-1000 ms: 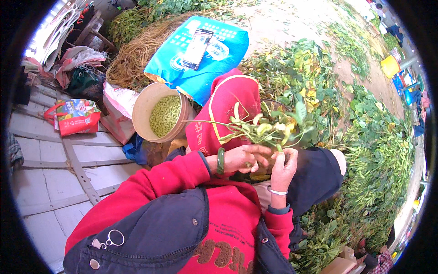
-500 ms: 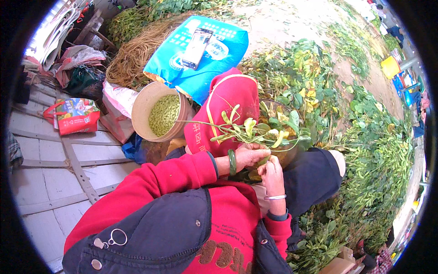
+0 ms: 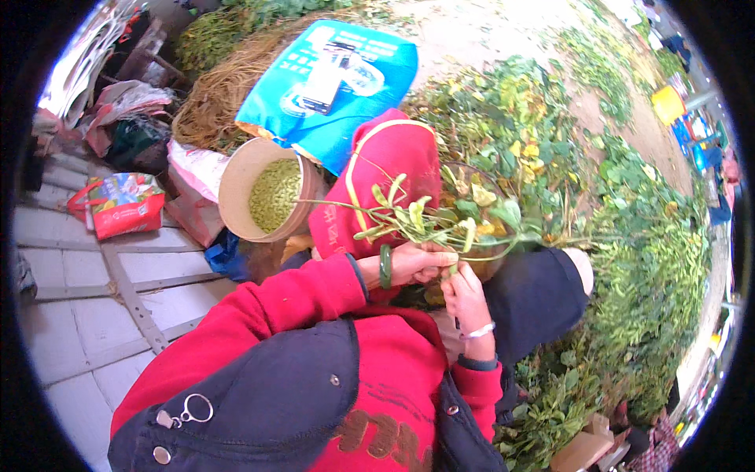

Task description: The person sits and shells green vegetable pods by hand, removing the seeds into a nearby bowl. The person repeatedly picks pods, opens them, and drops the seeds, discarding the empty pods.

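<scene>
Left hand (image 3: 415, 263) and right hand (image 3: 466, 297) are both pinched tight on a green bean pod (image 3: 452, 269), podded stalk (image 3: 417, 220) just beyond them, beige bucket (image 3: 233, 189) of beans (image 3: 274, 197) off left, folks.

The head view, an upright fisheye from the left of two side-by-side cameras, looks steeply down past the wearer's dark vest (image 3: 259, 385) — large and close at the bottom — to the left hand (image 3: 413, 263) and right hand (image 3: 467, 299) near mid-frame. Beyond, it takes in pale ground (image 3: 487, 39); the white floor's (image 3: 90, 322) left edge meets the curved black rim.
</scene>
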Tool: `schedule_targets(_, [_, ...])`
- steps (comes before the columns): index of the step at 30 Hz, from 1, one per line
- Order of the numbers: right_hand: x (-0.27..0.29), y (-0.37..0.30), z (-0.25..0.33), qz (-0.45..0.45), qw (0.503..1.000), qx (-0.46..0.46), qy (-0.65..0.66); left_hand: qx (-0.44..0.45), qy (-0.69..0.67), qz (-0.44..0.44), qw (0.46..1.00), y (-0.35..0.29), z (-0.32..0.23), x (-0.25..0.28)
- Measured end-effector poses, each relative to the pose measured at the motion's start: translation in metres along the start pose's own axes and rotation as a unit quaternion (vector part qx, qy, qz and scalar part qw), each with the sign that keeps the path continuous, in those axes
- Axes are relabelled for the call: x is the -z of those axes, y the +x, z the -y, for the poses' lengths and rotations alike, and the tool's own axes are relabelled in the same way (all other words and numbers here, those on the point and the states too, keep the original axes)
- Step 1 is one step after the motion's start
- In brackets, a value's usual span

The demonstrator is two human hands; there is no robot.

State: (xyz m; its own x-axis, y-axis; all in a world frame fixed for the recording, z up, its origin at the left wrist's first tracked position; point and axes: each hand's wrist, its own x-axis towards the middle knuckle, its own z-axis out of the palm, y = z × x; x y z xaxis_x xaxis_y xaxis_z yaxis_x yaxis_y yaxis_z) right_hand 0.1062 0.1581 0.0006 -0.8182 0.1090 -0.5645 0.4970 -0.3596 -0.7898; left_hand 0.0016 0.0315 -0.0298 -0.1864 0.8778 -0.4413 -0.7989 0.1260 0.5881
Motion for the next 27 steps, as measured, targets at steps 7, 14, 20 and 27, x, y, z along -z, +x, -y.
schedule_targets(7, [0.004, 0.005, -0.011, -0.116, 0.968, 0.113, -0.192, -0.044, 0.091, -0.058, 0.993, -0.002, 0.003, -0.004])
schedule_targets(14, [-0.006, 0.008, 0.032, -0.31, 0.843, 0.228, -0.376, 0.011, 0.154, -0.14, 0.978, 0.002, 0.015, 0.004])
schedule_targets(20, [-0.004, 0.03, 0.025, -0.253, 0.851, 0.316, -0.336, -0.018, 0.095, -0.099, 0.99, -0.003, 0.01, 0.012])
schedule_targets(27, [0.003, 0.014, 0.003, -0.194, 0.944, 0.242, -0.113, -0.054, 0.09, 0.021, 0.994, -0.001, 0.009, -0.005])
